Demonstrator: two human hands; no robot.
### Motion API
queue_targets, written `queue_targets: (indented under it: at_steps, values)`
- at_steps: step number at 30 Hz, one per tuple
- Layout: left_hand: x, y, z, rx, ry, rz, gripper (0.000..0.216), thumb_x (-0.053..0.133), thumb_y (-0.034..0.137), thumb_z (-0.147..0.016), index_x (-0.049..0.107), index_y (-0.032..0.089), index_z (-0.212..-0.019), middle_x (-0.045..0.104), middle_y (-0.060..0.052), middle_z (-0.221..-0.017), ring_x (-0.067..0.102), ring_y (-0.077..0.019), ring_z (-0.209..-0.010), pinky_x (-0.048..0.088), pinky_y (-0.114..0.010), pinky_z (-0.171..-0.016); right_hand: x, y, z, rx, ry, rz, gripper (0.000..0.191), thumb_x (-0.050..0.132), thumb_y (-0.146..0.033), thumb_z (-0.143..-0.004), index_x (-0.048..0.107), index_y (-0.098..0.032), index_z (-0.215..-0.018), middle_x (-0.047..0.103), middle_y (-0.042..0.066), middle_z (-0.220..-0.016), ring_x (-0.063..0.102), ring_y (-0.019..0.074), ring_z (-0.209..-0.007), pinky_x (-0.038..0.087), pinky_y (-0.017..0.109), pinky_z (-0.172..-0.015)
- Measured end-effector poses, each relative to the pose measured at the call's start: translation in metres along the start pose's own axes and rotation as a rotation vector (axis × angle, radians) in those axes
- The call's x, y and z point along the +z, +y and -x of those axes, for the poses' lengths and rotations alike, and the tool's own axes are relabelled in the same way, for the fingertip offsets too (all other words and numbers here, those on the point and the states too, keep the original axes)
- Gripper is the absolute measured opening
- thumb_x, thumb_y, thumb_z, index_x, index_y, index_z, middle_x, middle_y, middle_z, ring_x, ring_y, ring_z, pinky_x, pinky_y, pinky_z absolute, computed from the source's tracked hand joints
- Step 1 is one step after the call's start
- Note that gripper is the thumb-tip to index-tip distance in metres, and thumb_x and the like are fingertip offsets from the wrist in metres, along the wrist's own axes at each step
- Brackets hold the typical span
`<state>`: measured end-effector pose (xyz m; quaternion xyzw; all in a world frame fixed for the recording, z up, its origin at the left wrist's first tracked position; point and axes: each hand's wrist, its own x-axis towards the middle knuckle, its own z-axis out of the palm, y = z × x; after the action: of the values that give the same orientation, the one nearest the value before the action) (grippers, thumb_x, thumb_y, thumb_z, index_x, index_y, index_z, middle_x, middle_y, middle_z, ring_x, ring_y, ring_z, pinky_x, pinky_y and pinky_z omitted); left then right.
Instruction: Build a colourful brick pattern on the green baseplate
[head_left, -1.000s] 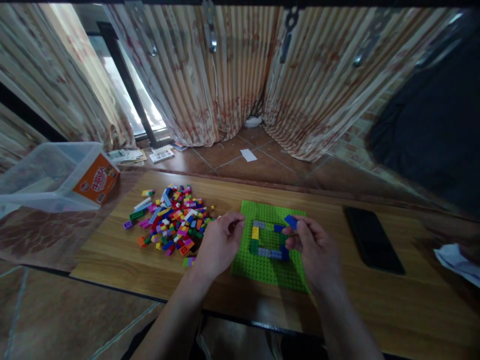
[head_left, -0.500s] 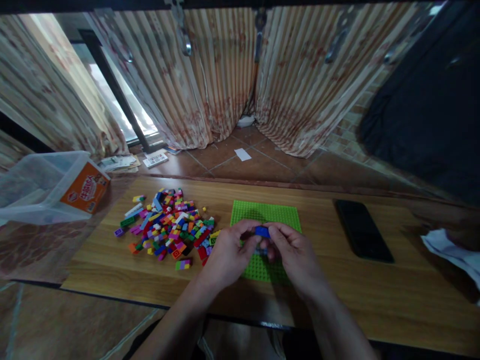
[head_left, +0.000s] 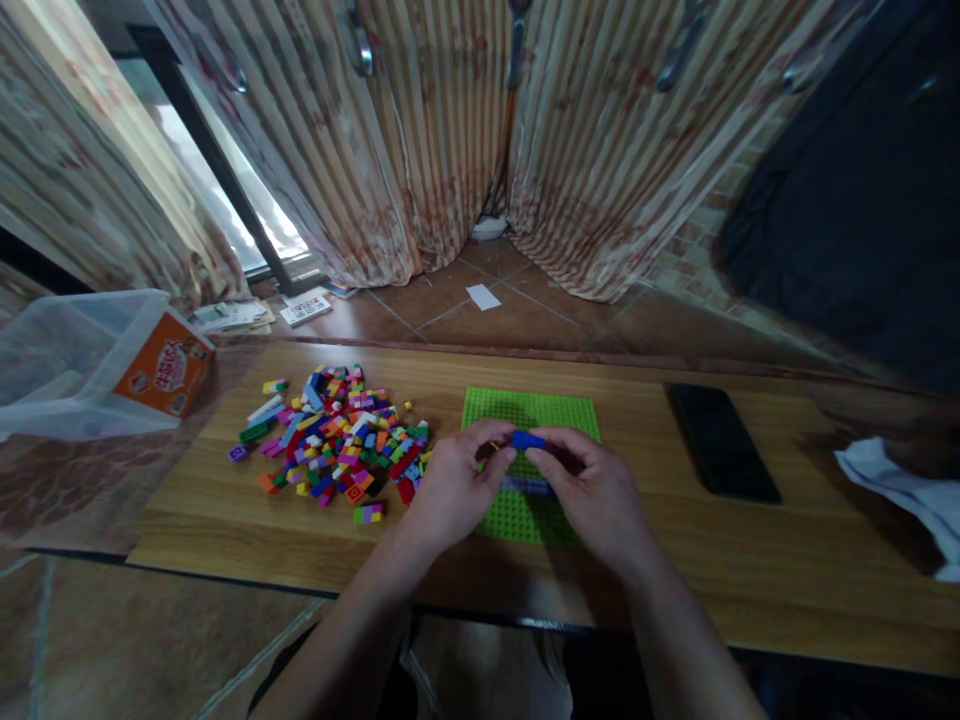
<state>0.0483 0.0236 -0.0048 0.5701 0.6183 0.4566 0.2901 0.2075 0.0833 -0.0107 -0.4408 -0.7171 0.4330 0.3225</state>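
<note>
A blue toy brick is pinched between the fingertips of my left hand and my right hand. Both hands are closed on it, above the middle of a green studded baseplate. Below the fingers, a row of greyish-blue bricks shows on the baseplate, partly covered by my hands. A large heap of loose coloured bricks lies left of my left hand. Whether the blue piece is one brick or several joined, I cannot tell.
A black phone lies on the wooden table to the right, with a crumpled white cloth or paper beyond it. At the far left stands a clear plastic bin with an orange label. Curtains hang behind.
The blue brick has turned in my fingers, and its studs now show. My fingertips have closed in around it from both sides. The whole view has shifted slightly.
</note>
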Motion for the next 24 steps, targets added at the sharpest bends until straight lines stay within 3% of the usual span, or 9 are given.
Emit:
queue_targets:
  at_steps: [6,11,16,24]
  values:
    - [-0.008,-0.002,-0.003,-0.099,0.059,-0.05,0.023,0.052,0.017,-0.089,0.07,0.016,-0.103,0.074,-0.005,-0.097,0.068,-0.0167,-0.087,0.052,-0.027,-0.079,-0.014,0.011,-0.006,0.062,0.122,0.102,0.027,0.064,-0.041,-0.081,0.072,-0.021,-0.097,0.073,0.006,-0.09,0.065,0.0211,-0.079,0.05,0.037,-0.076]
    - [-0.01,-0.008,-0.003,-0.145,0.034,-0.106,0.024,0.053,0.015,-0.087,0.07,0.015,-0.104,0.074,-0.005,-0.093,0.067,-0.016,-0.077,0.051,-0.027,-0.072,-0.016,0.01,-0.006,0.091,0.058,0.144,0.025,0.065,-0.037,-0.079,0.073,-0.021,-0.096,0.073,0.005,-0.084,0.066,0.0214,-0.076,0.05,0.037,-0.073]
    - [-0.008,-0.013,-0.002,-0.146,-0.021,-0.179,0.027,0.053,0.015,-0.086,0.069,0.015,-0.107,0.074,-0.006,-0.09,0.065,-0.0152,-0.07,0.05,-0.025,-0.064,-0.01,0.009,-0.002,0.103,-0.032,0.128,0.025,0.063,-0.033,-0.08,0.073,-0.022,-0.1,0.076,0.005,-0.092,0.069,0.0226,-0.084,0.052,0.04,-0.08]
    - [-0.008,-0.012,0.0,-0.101,-0.016,-0.227,0.026,0.053,0.012,-0.086,0.069,0.015,-0.106,0.073,-0.007,-0.099,0.067,-0.0167,-0.079,0.052,-0.027,-0.071,-0.013,0.01,-0.003,0.029,0.008,0.249,0.022,0.061,-0.032,-0.08,0.075,-0.025,-0.096,0.074,0.005,-0.093,0.067,0.023,-0.084,0.051,0.041,-0.081]
